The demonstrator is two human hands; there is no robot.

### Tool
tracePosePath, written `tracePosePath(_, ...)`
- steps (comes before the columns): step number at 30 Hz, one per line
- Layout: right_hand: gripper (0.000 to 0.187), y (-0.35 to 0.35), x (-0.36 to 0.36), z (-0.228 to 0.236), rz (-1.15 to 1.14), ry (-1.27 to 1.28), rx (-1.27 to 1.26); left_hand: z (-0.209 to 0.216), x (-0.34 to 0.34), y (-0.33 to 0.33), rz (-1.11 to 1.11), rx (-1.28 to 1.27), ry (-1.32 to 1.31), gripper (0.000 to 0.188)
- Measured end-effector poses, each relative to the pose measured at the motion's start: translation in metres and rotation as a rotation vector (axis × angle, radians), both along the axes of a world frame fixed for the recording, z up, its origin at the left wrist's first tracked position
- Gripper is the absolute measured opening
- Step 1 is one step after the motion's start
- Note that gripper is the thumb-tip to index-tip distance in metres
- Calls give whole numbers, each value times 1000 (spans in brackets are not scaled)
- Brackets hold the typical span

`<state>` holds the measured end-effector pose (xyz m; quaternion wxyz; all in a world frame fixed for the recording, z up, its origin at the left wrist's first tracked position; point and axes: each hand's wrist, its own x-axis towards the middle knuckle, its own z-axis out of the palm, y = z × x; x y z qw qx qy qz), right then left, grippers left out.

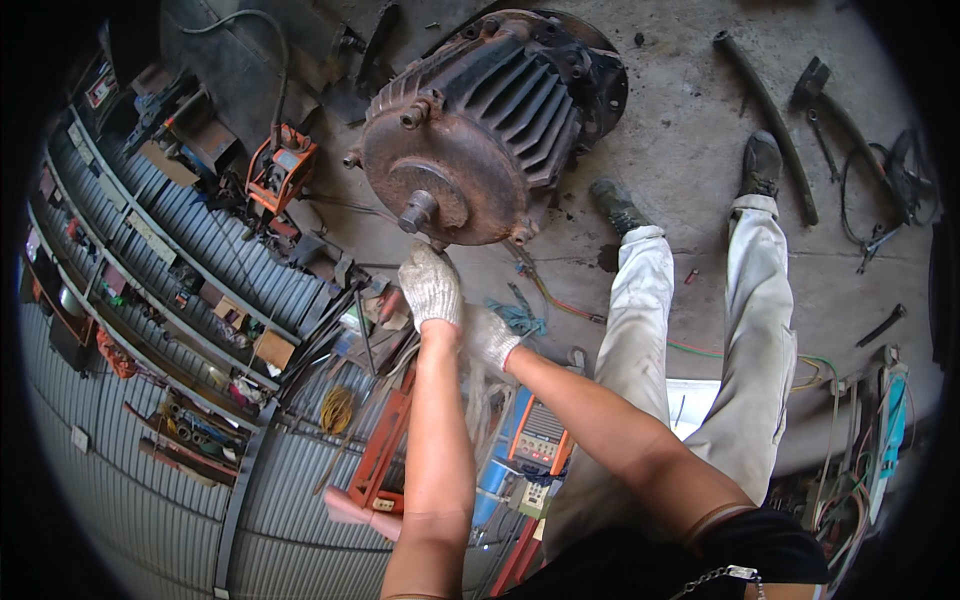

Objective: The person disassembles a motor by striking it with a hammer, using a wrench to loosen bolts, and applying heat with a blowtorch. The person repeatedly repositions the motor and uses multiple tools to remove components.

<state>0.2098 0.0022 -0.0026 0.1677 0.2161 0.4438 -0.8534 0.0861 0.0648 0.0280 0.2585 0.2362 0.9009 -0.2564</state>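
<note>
A large rusty finned electric motor (500, 120) lies on the floor in front of me, its round end cover and short shaft stub (418, 210) facing me. My left hand (432, 287), in a whitish knit glove, is just below the lower edge of that cover. Its fingers look curled, and what they hold, if anything, is hidden. Lower and to the right is my right hand (489, 337), gloved alike and partly behind the left wrist. Its fingers are blurred and mostly hidden. A blue-green rag (520, 315) lies beyond the right hand.
An orange machine (283, 170) with a cable stands left of the motor. Right of my outstretched legs lie a dark pipe (770, 125), a hammer (850, 130) and a wrench (824, 145). Thin hoses cross the floor near my feet. Cluttered shelves (190, 260) line the left.
</note>
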Motion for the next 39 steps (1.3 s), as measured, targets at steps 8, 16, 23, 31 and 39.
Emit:
tracePosePath(8,42,12,-5,-5,17,-103,85,-15,-3,-11,154,314,-18,32)
tracePosePath(16,30,39,-7,8,100,-42,325,-11,-10,-4,610,554,-284,53)
tracePosePath(23,28,19,-7,6,-7,32,479,29,-3,-7,493,641,-273,43)
tracePosePath(31,27,23,61,-22,-409,-215,647,48,57,46,239,902,-660,28)
tracePosePath(39,43,39,30,-10,-788,-359,-557,26,57,63,14,867,-416,24)
